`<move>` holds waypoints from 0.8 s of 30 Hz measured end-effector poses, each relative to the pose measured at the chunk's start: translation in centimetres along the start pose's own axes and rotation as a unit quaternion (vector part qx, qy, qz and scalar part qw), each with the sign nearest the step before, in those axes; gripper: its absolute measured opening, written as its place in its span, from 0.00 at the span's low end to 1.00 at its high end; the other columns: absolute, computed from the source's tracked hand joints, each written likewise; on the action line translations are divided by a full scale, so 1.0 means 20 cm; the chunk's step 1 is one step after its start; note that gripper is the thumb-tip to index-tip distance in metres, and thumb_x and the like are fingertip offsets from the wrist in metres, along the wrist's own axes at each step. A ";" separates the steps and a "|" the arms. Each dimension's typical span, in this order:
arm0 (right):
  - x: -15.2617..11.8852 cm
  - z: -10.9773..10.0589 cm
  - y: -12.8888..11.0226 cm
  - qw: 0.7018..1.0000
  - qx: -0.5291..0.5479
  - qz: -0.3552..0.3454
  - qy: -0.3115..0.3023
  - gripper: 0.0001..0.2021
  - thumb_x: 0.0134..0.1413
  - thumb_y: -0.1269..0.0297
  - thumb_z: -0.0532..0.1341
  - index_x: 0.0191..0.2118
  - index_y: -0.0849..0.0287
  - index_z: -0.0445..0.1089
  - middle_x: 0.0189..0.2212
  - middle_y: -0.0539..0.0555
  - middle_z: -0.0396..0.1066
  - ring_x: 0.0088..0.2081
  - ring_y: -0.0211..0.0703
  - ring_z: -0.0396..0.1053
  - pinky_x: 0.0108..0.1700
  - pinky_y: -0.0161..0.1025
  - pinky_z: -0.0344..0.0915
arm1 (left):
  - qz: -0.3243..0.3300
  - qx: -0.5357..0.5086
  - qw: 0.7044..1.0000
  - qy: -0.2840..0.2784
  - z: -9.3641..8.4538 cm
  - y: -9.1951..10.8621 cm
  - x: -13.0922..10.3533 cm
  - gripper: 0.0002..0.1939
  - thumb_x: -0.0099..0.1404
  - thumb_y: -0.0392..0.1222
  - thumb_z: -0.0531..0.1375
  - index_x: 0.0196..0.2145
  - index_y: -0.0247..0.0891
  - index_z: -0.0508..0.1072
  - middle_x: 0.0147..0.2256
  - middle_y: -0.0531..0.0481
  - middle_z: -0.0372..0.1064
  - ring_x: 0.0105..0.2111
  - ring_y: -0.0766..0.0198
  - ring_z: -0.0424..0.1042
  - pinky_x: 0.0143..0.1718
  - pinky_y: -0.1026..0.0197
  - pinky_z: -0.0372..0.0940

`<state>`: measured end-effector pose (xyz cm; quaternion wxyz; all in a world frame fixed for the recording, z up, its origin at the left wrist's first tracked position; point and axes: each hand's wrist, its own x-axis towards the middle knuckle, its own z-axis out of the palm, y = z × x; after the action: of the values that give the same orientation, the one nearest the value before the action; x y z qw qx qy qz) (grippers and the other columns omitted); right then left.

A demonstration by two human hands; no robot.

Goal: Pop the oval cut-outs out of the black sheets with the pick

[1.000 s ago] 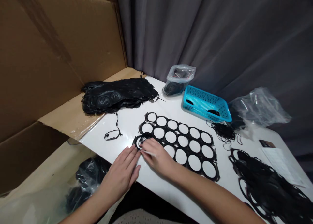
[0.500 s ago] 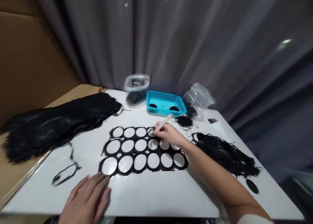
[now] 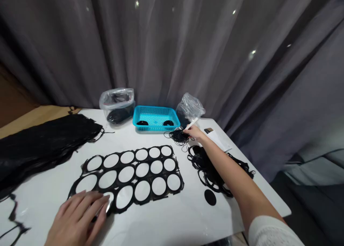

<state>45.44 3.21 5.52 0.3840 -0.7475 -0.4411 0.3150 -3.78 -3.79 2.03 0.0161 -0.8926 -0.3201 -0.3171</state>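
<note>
A black sheet [image 3: 121, 176] with rows of large round holes lies flat on the white table. My left hand [image 3: 77, 215] rests over its near left corner, fingers stretched out and holding nothing. My right hand [image 3: 195, 132] is closed on a slim white stick-like tool [image 3: 192, 123], whose lower tip is hidden by the fingers. It is at the right side of a tangled heap of thin black rings [image 3: 178, 135], just in front of the blue basket [image 3: 156, 127]. Whether the fingers also grip a ring cannot be made out.
Two black coils lie in the basket. Behind are a clear tub [image 3: 116, 99] with black contents and a clear plastic bag [image 3: 190, 105]. Black perforated scraps [image 3: 212, 170] and a black disc [image 3: 210, 197] lie right; a stack of black sheets [image 3: 45, 138] lies left.
My right hand has moved from the sheet's far row to the ring heap, still holding the white tool. My left hand now covers the sheet's near left corner. The view has turned right.
</note>
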 end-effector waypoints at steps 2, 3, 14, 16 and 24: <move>0.06 -0.03 0.07 0.999 -0.034 0.004 0.029 0.11 0.45 0.69 0.66 0.24 0.57 0.61 0.19 0.46 0.63 0.23 0.36 0.63 0.23 0.31 0.62 | 0.033 -0.001 0.999 -0.017 0.01 0.05 0.05 0.09 0.69 0.43 0.57 0.42 0.44 0.76 0.40 0.49 0.76 0.42 0.54 0.73 0.46 0.52 0.61; 0.08 -0.04 0.10 0.998 -0.051 0.004 0.037 0.11 0.46 0.70 0.66 0.24 0.57 0.61 0.19 0.46 0.63 0.22 0.37 0.63 0.24 0.32 0.62 | 0.046 -0.006 0.999 -0.028 0.02 0.07 0.07 0.09 0.69 0.42 0.57 0.42 0.43 0.76 0.40 0.48 0.75 0.43 0.55 0.72 0.46 0.52 0.62; 0.05 -0.14 0.08 0.976 -0.151 -0.153 -0.021 0.07 0.48 0.67 0.64 0.23 0.57 0.66 0.25 0.48 0.68 0.33 0.43 0.68 0.41 0.38 0.64 | 0.155 -0.112 0.960 -0.203 0.30 0.38 0.43 0.14 0.72 0.33 0.50 0.50 0.39 0.71 0.47 0.43 0.70 0.50 0.53 0.69 0.52 0.49 0.66; 0.04 -0.17 0.04 0.971 -0.161 -0.178 -0.011 0.07 0.47 0.69 0.64 0.23 0.56 0.66 0.27 0.50 0.69 0.37 0.46 0.68 0.46 0.41 0.63 | 0.167 -0.109 0.957 -0.210 0.37 0.41 0.47 0.17 0.71 0.33 0.51 0.55 0.37 0.69 0.53 0.40 0.68 0.55 0.51 0.68 0.56 0.47 0.65; -0.43 0.03 0.07 0.973 -0.059 -0.213 -0.063 0.05 0.58 0.65 0.60 0.31 0.56 0.71 0.31 0.52 0.73 0.35 0.45 0.70 0.40 0.40 0.65 | 0.147 -0.094 0.964 -0.201 0.57 0.41 0.44 0.26 0.72 0.45 0.58 0.65 0.40 0.63 0.67 0.39 0.57 0.67 0.47 0.55 0.65 0.43 0.55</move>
<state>41.95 -4.81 5.17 0.3685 -0.6363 -0.6317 0.2458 12.55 -2.67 -0.60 -0.0859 -0.9726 -0.1512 -0.1541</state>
